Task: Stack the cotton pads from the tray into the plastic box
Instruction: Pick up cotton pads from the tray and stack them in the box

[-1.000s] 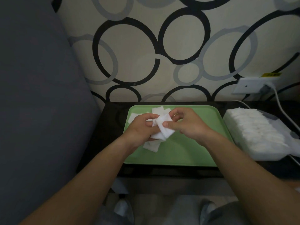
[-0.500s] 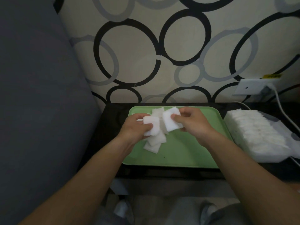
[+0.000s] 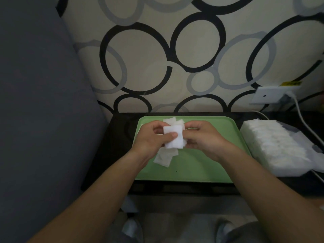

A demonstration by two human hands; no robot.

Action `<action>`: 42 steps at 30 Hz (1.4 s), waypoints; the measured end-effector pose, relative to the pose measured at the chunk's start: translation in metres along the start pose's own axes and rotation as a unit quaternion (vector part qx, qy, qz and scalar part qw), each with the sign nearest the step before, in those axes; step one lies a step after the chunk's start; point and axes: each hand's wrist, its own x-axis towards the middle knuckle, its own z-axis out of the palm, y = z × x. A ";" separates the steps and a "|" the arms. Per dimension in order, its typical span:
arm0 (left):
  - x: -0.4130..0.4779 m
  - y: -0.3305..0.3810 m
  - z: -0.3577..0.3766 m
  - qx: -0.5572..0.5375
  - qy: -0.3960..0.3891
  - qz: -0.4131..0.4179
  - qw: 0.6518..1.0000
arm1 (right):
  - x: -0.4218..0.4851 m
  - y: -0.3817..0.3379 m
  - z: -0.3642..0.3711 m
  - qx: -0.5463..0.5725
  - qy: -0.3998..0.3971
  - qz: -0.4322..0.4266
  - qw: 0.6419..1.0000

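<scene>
While the left hand (image 3: 150,137) pinches a small stack (image 3: 173,137) of cotton squares, thumb across its front and fingers curled behind, the right hand (image 3: 205,139) closes on the stack's right edge with its fingers curled in, so both hands grip the one bundle just above the tray (image 3: 201,165). This looks like the squaring-up step: the gathered pieces are being evened into a neat block before going across. Loose pads (image 3: 164,158) lie overlapping on the tray under the left hand, and a few more show at its far rim behind the fingers, so the tray is not yet cleared. To the right, just beside the tray, the box (image 3: 296,170) stands already packed with rows of white pads almost to its top. The next move probably calls for one hand to keep a firm pinch so the soft pieces do not fan out, carry the stack right and set it on edge into whatever gap is left. From this angle I cannot tell where that gap is. A grey sofa (image 3: 43,102) fills the left side, its edge close against the table (image 3: 115,137), a dark, glossy top that carries both tray and box. Behind runs a wall (image 3: 192,50) papered with black and grey rings. At the far right a white socket (image 3: 270,95) sits low on that wall, and a white cable (image 3: 302,120) trails from it down past the box.
</scene>
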 end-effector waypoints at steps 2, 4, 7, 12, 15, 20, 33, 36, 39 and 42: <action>0.000 0.000 0.001 0.009 0.001 -0.002 1.000 | -0.001 -0.001 -0.001 0.008 -0.008 0.003 1.000; 0.000 0.001 0.002 0.008 0.001 -0.003 1.000 | -0.003 -0.002 -0.003 0.025 -0.022 0.008 0.999; -0.002 0.003 0.005 0.012 0.016 0.002 1.000 | -0.005 -0.004 -0.007 0.055 -0.040 0.017 0.998; -0.002 0.007 0.014 -0.033 -0.018 -0.052 0.998 | -0.014 -0.008 -0.018 0.053 -0.063 0.010 0.997; -0.007 0.010 0.025 -0.048 -0.062 -0.052 0.996 | -0.023 -0.008 -0.029 -0.001 -0.068 -0.013 0.998; -0.011 0.016 0.053 -0.023 -0.092 -0.004 0.996 | -0.038 -0.011 -0.065 -0.036 -0.089 -0.021 0.995; -0.021 0.035 0.171 -0.008 -0.124 0.109 0.986 | -0.096 -0.045 -0.187 -0.296 0.026 -0.054 0.953; -0.014 0.030 0.205 0.069 -0.114 0.158 0.978 | -0.111 -0.050 -0.223 -0.307 0.086 -0.051 0.946; -0.007 0.035 0.236 0.221 -0.141 0.224 0.939 | -0.118 -0.045 -0.252 -0.328 0.105 -0.024 0.938; 0.003 0.044 0.263 0.392 -0.183 0.262 0.862 | -0.124 -0.041 -0.272 -0.306 0.119 -0.017 0.944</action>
